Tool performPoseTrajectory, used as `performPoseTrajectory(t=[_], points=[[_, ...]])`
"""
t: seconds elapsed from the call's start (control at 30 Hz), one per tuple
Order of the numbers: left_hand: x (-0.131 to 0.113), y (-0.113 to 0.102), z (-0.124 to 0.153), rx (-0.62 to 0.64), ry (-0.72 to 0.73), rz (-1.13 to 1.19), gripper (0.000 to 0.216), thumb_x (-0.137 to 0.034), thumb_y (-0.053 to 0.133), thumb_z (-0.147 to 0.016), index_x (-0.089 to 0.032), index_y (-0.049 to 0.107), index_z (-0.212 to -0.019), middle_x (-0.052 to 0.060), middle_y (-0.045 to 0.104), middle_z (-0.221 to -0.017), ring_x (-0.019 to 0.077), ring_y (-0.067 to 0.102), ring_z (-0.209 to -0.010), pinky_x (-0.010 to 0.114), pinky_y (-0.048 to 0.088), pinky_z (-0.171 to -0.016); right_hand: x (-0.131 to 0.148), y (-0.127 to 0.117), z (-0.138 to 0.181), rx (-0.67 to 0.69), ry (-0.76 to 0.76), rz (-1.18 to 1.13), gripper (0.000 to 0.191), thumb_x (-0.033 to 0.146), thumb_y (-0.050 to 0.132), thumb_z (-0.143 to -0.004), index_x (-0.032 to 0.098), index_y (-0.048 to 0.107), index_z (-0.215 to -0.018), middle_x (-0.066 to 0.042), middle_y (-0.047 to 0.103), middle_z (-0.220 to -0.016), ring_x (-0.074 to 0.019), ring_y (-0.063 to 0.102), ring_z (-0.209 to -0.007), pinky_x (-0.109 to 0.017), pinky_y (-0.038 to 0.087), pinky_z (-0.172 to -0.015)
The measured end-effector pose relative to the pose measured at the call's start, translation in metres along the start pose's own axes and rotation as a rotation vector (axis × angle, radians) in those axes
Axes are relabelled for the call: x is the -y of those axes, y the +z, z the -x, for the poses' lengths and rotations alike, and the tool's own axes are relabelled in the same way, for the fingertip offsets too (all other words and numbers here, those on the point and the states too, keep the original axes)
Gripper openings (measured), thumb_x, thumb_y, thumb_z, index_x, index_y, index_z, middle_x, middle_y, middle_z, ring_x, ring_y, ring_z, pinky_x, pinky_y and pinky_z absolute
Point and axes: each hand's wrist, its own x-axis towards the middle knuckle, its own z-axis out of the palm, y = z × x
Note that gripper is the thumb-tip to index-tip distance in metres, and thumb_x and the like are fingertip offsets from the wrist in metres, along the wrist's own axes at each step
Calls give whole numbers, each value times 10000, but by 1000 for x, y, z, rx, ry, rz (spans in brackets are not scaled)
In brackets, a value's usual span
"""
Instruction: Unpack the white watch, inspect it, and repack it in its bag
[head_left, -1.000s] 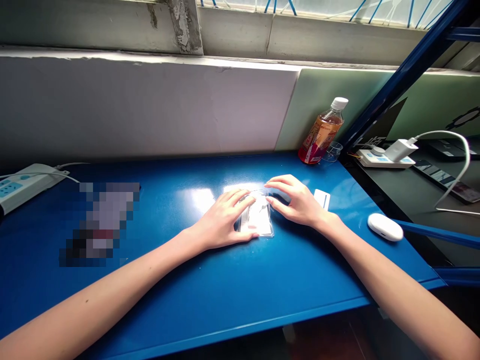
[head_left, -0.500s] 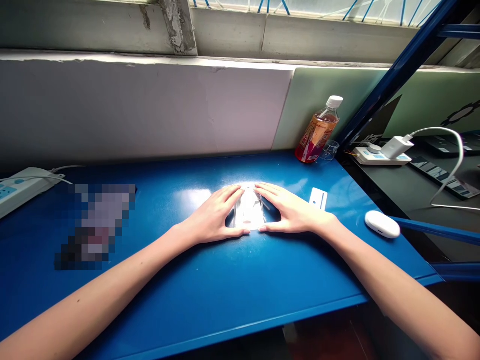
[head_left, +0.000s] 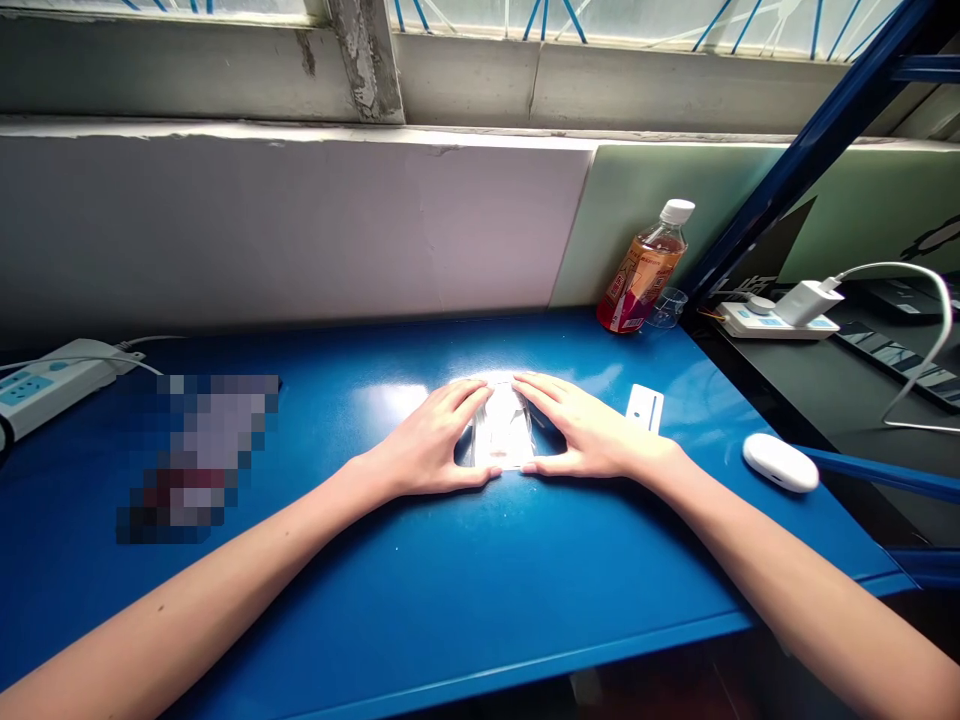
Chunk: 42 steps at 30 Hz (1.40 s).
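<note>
In the middle of the head view, a shiny clear rectangular packet (head_left: 504,432) lies flat on the blue table, with something white in it. Glare washes out its details. My left hand (head_left: 442,435) curves around its left side, fingertips at the far corner and thumb at the near one. On the opposite side, my right hand (head_left: 581,430) mirrors this, its thumb and fingertips at the right corners. Just beyond the right wrist is a small white card (head_left: 643,408) with a dark stripe, partly covered by my hand.
A bottle of red drink (head_left: 646,268) leans by the wall beside a clear cup (head_left: 667,308). To the right lie a white earbud case (head_left: 780,462) and a power strip (head_left: 776,320) with a charger. At left are another power strip (head_left: 56,380) and a pixelated object (head_left: 214,440).
My hands keep the same pose around the packet. The whole view has shifted slightly, so everything appears a little lower and farther right.
</note>
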Motion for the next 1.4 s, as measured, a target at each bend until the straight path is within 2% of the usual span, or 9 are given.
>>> performPoseTrajectory(t=[0.4,0.5,0.6,0.9,1.13,1.4], points=[[0,1,0,-10,9,23,925,-574,734,-779,-130,379,-1509,248,455,-1495,407,468,-1360,553,435,-1105,-2,2,2,14,29,-29,1028,649,666,-816,81,264,-1572,-274,308,-1605,-393,293,-1500,-588,324,-1193],[0,0,0,6,8,16,957,-625,720,-782,-99,379,-1505,269,454,-1490,411,461,-1367,554,432,-1107,-3,0,1,32,29,-21,1034,654,666,-813,47,287,-1559,-286,328,-1592,-398,303,-1494,-585,327,-1193],[-1,0,0,11,12,16,958,-662,696,-789,-99,390,-1501,274,458,-1488,420,454,-1372,568,425,-1109,-4,-1,1,16,21,-40,1013,637,691,-799,79,314,-1556,-266,370,-1577,-402,331,-1480,-591,343,-1182],[-1,3,2,-34,-38,-68,927,-645,680,-808,-86,388,-1487,274,454,-1489,431,391,-1424,585,398,-1135,-10,-1,2,-25,32,-65,1022,624,727,-770,142,307,-1568,-239,410,-1559,-407,386,-1443,-599,387,-1145],[-1,3,1,-19,-58,-32,994,-685,710,-756,-39,418,-1453,303,457,-1473,438,410,-1408,580,399,-1136,-8,-2,3,-15,26,-52,994,632,696,-796,99,330,-1550,-262,412,-1549,-413,389,-1439,-596,385,-1148],[-3,1,1,-13,-74,-19,931,-618,743,-751,-90,425,-1449,275,471,-1471,418,441,-1390,569,430,-1115,-5,-1,2,-14,32,-13,942,638,638,-845,76,340,-1540,-261,405,-1556,-388,391,-1446,-567,374,-1170]])
